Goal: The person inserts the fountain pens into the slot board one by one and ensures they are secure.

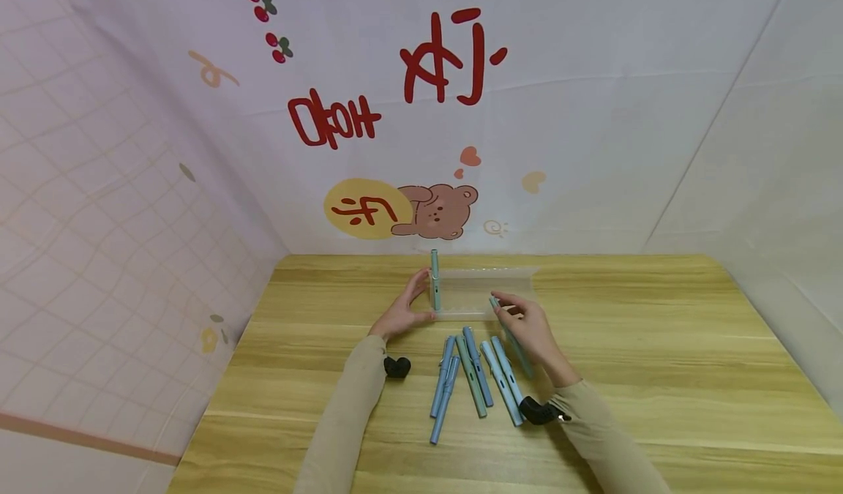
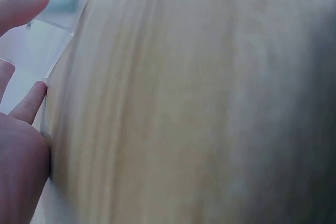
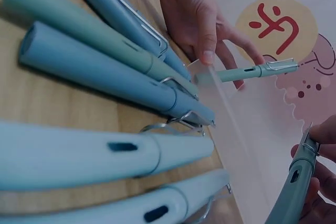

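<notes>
A frosted, see-through plastic pen holder [image 1: 467, 316] with a scalloped back edge lies on the table in the head view. My left hand [image 1: 400, 314] grips its left end, thumb at the front edge and fingers reaching round towards the back. One green capped pen [image 1: 435, 283] lies across the holder beside that hand, its clip end jutting past the back edge. At the holder's right end, my right hand [image 1: 529, 327] pinches a teal pen [image 3: 294, 184] near its clip, the barrel slanting down towards me. The left wrist view shows the left thumb [image 2: 23, 9] over the clear plastic.
In front of the holder, several blue, green and light-blue pens [image 1: 476, 377] lie on the wood-grain table [image 1: 658, 377], clips towards the holder. A white cloth wall [image 1: 593, 150] with printed characters and a bear stands behind the table. Black wrist straps [image 1: 540, 411] sit at the sleeves.
</notes>
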Demonstrator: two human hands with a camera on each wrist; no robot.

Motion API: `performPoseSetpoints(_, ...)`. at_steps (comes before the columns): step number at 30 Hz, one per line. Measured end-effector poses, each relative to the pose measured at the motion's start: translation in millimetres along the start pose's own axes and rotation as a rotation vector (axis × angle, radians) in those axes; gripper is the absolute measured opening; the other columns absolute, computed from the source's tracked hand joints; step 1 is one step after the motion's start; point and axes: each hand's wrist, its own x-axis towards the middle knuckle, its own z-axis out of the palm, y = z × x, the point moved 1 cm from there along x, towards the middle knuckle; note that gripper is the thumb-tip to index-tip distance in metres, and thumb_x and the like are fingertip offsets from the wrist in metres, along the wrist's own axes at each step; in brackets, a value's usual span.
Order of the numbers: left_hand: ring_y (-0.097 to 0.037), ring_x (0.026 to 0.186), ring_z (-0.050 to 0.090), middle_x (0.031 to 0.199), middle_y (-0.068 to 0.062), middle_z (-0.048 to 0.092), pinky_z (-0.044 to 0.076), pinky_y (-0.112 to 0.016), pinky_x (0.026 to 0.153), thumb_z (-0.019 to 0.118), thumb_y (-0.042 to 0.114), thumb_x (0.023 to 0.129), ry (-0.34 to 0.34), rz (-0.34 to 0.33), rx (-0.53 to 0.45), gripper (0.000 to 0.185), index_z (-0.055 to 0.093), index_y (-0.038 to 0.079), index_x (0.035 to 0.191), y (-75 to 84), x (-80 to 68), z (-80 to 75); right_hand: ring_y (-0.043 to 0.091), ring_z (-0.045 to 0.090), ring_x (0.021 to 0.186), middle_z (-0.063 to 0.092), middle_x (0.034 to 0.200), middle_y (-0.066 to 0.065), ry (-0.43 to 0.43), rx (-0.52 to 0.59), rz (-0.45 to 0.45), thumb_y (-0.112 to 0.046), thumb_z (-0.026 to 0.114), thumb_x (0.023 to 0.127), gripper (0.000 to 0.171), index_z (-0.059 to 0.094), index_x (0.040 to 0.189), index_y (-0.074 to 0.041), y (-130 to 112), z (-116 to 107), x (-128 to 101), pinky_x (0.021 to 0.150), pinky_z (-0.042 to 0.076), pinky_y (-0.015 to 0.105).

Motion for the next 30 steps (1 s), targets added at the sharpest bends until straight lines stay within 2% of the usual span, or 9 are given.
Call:
performPoseSetpoints(4,-0.027,0.143,0.023,0.157,0.000,0.024,0.023,-0.054,0.110,0.075,-0.004,0.080,-0.001,0.005,-0.009,0.097,0.023,0.034,0.152,1.1,-0.4,0.1,0.029,0.061,0.089,0.064,0.109,0.020,0.009,-0.012,-0.035,-0.007,0.061,0.095,0.033,0.062,0.126,0.002,13,6,8,0.065,0.051,0.026)
performPoseSetpoints(9,-0.032,0.143,0.021,0.158,-0.005,0.021,0.020,-0.058,0.109,0.073,-0.006,0.080,-0.014,0.026,-0.017,0.097,0.020,0.028,0.154,1.4,-0.1,-0.1,0.032,0.061,0.089,0.064,0.109,0.021,0.015,0.008,-0.046,-0.006,0.061,0.094,0.032,0.063,0.125,0.001,10,12,15,0.062,0.051,0.026)
performPoseSetpoints(16,-0.041,0.143,0.013,0.158,-0.018,0.013,0.017,-0.060,0.109,0.070,-0.009,0.082,-0.087,0.031,-0.062,0.095,0.014,0.013,0.155,23.5,-6.8,-2.9,0.040,0.060,0.091,0.062,0.109,0.030,0.009,0.050,-0.014,0.003,0.059,0.092,0.032,0.061,0.123,0.008,-33,13,13,0.063,0.050,0.024)
performPoseSetpoints(21,-0.043,0.142,0.013,0.158,-0.020,0.013,0.018,-0.061,0.108,0.070,-0.010,0.081,-0.082,0.052,-0.067,0.094,0.015,0.011,0.155,26.9,-8.4,-3.0,0.040,0.061,0.092,0.062,0.110,0.029,0.017,0.043,-0.011,0.002,0.058,0.093,0.032,0.061,0.125,0.006,-41,16,19,0.064,0.050,0.023)
performPoseSetpoints(25,-0.043,0.142,0.014,0.158,-0.020,0.014,0.019,-0.062,0.107,0.070,-0.010,0.082,-0.084,0.059,-0.057,0.094,0.015,0.010,0.155,27.5,-8.4,-2.9,0.039,0.061,0.092,0.062,0.110,0.028,0.023,0.061,-0.023,0.002,0.058,0.093,0.033,0.061,0.125,0.006,-39,18,25,0.063,0.050,0.025)
performPoseSetpoints(30,-0.041,0.142,0.014,0.158,-0.017,0.014,0.020,-0.060,0.108,0.070,-0.008,0.082,-0.094,0.040,-0.046,0.094,0.013,0.011,0.155,28.9,-9.2,-3.5,0.036,0.062,0.091,0.063,0.109,0.024,0.046,0.060,-0.052,0.000,0.059,0.093,0.032,0.062,0.125,0.003,-16,27,39,0.064,0.051,0.026)
